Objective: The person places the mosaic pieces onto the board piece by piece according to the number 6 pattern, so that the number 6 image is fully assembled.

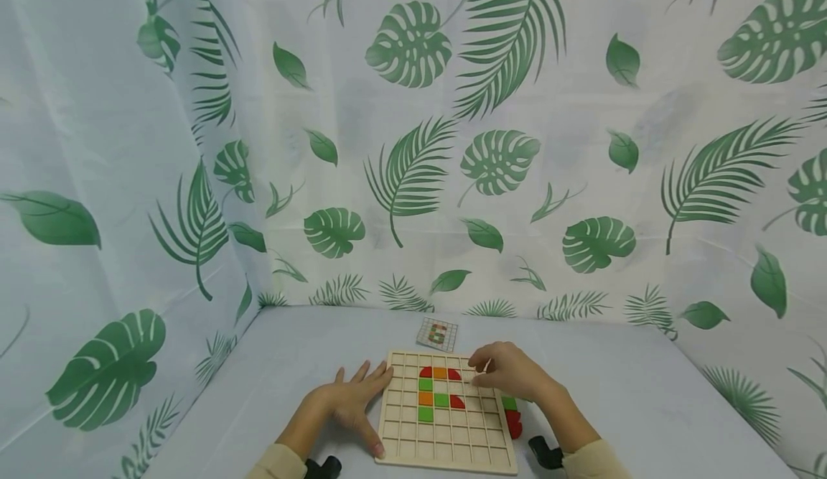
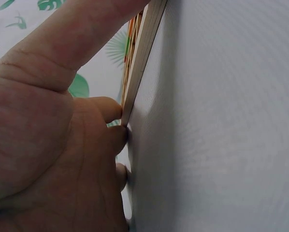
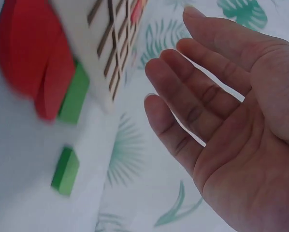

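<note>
A square wooden grid board (image 1: 477, 438) lies on the table. Set in its cells are several pieces: an orange square (image 1: 440, 373) between two red rounded ones, green squares (image 1: 425, 414), another orange square (image 1: 425, 398) and a red rounded piece (image 1: 456, 401). My left hand (image 1: 352, 401) spreads its fingers along the board's left edge, thumb and fingertips touching the side (image 2: 143, 58). Over the board's upper right my right hand (image 1: 510, 371) hovers, fingers loosely bent; the right wrist view shows that hand (image 3: 231, 106) holding nothing.
Beside the board's right edge lie red pieces (image 1: 514, 424) and a green block (image 1: 509, 403); a separate green block (image 3: 65, 171) shows in the right wrist view. Behind the board is a small pattern card (image 1: 437, 334). A leaf-print curtain (image 1: 413, 263) stands around the table.
</note>
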Tool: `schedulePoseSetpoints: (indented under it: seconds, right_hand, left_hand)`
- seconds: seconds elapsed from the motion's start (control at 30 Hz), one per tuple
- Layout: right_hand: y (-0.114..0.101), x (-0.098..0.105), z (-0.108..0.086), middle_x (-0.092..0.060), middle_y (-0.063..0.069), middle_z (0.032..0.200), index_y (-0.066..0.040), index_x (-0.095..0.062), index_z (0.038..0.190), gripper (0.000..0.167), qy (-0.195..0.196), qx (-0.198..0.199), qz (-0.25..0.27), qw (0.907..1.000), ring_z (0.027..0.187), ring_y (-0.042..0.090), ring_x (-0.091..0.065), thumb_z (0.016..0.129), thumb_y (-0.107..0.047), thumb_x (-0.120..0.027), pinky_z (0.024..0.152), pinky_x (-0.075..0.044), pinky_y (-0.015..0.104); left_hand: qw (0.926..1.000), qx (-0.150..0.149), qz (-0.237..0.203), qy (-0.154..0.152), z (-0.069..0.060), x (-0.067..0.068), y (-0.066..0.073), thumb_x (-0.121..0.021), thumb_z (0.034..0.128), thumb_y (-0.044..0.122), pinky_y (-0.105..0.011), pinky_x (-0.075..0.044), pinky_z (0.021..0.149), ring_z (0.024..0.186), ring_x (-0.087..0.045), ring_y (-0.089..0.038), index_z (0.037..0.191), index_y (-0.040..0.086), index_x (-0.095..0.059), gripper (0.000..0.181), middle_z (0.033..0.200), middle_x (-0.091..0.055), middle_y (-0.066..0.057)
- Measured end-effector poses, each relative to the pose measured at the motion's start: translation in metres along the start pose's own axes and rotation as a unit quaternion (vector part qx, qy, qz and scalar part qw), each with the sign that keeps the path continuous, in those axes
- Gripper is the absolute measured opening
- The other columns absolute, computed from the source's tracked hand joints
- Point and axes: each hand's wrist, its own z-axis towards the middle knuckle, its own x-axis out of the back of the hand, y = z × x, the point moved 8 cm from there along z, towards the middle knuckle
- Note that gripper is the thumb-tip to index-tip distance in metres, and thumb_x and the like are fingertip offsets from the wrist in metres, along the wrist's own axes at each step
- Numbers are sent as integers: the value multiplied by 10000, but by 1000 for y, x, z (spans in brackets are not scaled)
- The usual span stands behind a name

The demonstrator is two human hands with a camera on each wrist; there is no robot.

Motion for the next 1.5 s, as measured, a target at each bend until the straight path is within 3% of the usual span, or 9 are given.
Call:
schedulePoseSetpoints:
  seconds: [0.47,1.03,1.5]
  right_hand:
    - [39,21,-13,-733,61,1034,-61,-765,1139,316,-34,-669,104,9977,905,187,-661,843,-125,-855,718,-579,350]
    - [64,29,-25,-724,36,945,-84,-791,1018,233,-210,-1027,72,9945,863,183,-621,798,-47,-858,712,-540,365]
    - [77,27,-30,-648,21,799,-96,-738,801,245,17,-1416,-274,9895,763,178,-559,671,27,-906,677,-482,346]
  left_hand:
    - [10000,-33,16,-2,1,-1,-1,-962,625,568,-770,17,1215,1632,-17,-379,1685,267,-153,1367,1773,-86,-27]
    - [10000,-57,34,0,2,-2,-3,-953,624,589,-767,22,1216,1633,-5,-377,1687,273,-137,1377,1774,-74,-26]
    - [10000,-67,17,16,0,-1,-1,-957,628,573,-774,21,1212,1631,-12,-387,1686,253,-150,1369,1773,-79,-39]
